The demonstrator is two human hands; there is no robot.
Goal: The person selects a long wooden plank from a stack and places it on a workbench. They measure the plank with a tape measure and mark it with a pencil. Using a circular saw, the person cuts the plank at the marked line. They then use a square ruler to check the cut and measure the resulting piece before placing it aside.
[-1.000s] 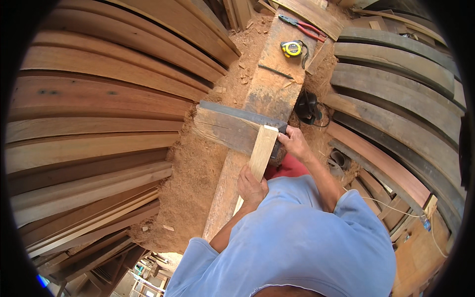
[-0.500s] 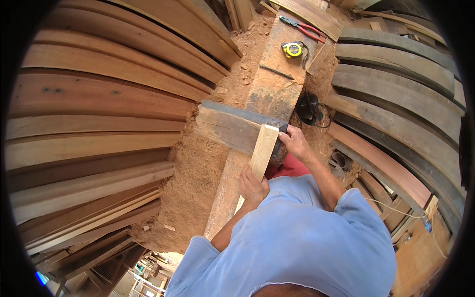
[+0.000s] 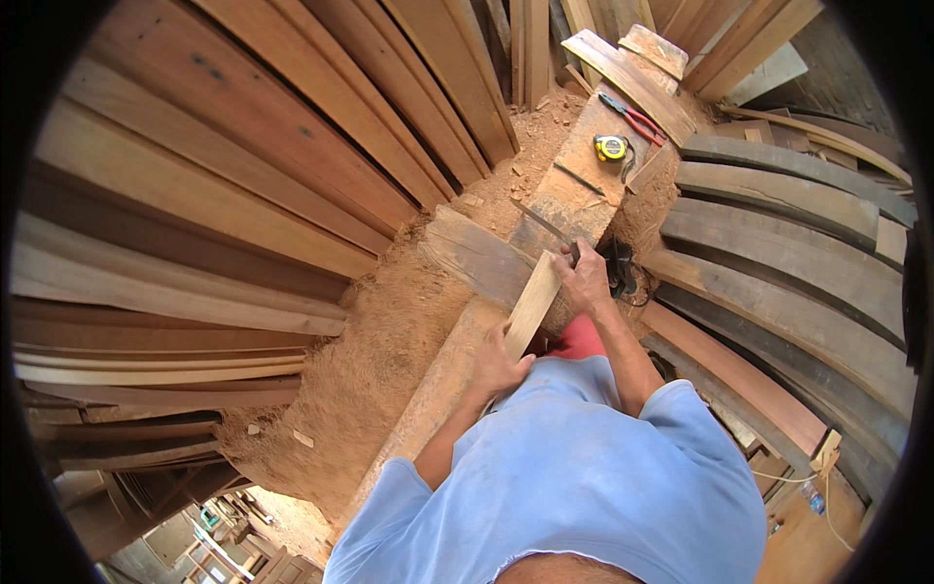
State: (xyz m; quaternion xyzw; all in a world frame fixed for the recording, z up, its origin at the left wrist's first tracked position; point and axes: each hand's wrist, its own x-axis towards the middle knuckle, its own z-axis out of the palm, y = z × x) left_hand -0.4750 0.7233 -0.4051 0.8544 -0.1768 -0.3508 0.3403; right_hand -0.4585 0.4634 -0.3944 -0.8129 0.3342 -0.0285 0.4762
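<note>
My left hand (image 3: 496,365) is wrapped round the lower part of a pale wooden strip (image 3: 530,302), which slants up across a short weathered board (image 3: 467,255) lying over a long plank (image 3: 428,394). My right hand (image 3: 584,282), beside the strip's top end, grips a dark metal tool with a long narrow blade (image 3: 540,219), probably a square, its blade angled up-left above the plank. Further along the plank lie a yellow tape measure (image 3: 611,148), red-handled pliers (image 3: 637,122) and a thin dark stick (image 3: 576,177).
Stacked boards (image 3: 175,165) line the left, and curved grey timbers (image 3: 778,253) the right. Sawdust (image 3: 360,350) covers the ground between. A black tool (image 3: 620,271) with a cord sits right of my right hand. A loose white cable (image 3: 793,479) hangs at the lower right.
The dark metal blade has left the short board's edge and is raised and turned in my right hand. The view has swung round, shifting the surroundings; the strip remains in my left hand.
</note>
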